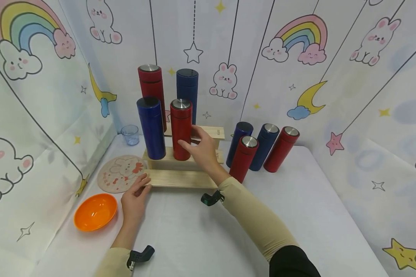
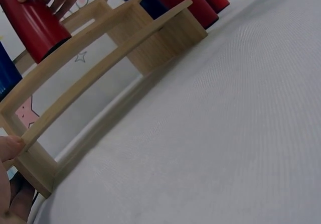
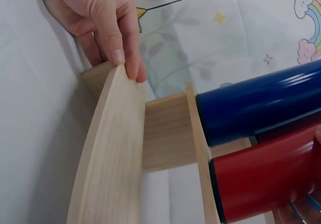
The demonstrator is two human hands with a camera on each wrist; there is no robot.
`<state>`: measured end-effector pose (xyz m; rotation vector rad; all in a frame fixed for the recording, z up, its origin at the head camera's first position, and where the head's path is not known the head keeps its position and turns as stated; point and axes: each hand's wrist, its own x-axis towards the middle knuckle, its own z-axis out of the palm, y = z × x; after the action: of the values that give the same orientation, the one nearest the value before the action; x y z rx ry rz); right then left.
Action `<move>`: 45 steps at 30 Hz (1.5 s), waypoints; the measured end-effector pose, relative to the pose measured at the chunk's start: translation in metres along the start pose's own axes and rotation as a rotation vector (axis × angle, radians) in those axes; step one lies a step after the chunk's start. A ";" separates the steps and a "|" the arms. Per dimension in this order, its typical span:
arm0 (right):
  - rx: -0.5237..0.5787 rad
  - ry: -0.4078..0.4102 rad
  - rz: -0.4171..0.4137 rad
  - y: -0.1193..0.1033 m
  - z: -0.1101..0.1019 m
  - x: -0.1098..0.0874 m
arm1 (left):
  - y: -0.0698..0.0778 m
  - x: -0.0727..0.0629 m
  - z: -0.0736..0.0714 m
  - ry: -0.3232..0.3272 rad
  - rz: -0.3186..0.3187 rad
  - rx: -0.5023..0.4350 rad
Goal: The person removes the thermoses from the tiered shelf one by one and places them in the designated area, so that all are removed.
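Note:
A three-step wooden rack (image 1: 180, 179) stands on the table. My left hand (image 1: 134, 200) pinches the left end of its lowest step, thumb on top and fingers at the end in the left wrist view. On the middle step, my right hand (image 1: 206, 152) grips a red thermos (image 1: 181, 130) with a steel lid from its right side, thumb in front. That thermos stands upright, its base at the step. Left of it is a blue thermos (image 1: 151, 129). On the top step behind stand another red thermos (image 1: 150, 84) and a dark blue thermos (image 1: 187, 86).
Right of the rack several more thermoses stand on the table, including a red thermos (image 1: 243, 159) at the front. To the left are an orange bowl (image 1: 95, 212), a round bunny-print mat (image 1: 116, 179) and a small blue glass (image 1: 130, 135). Printed curtains (image 1: 367, 96) enclose the table.

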<state>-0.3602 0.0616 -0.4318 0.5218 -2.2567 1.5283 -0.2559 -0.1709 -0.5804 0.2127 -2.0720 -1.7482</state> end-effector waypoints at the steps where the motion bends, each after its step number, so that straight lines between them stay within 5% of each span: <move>1: 0.007 0.003 0.003 0.000 -0.001 -0.001 | 0.000 0.000 0.000 -0.001 0.002 -0.002; 45: 0.057 0.046 -0.046 -0.002 -0.056 -0.055 | -0.003 -0.003 -0.002 -0.026 -0.044 0.042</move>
<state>-0.3063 0.1181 -0.4377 0.5449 -2.1576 1.5690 -0.2525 -0.1720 -0.5837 0.2505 -2.1393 -1.7432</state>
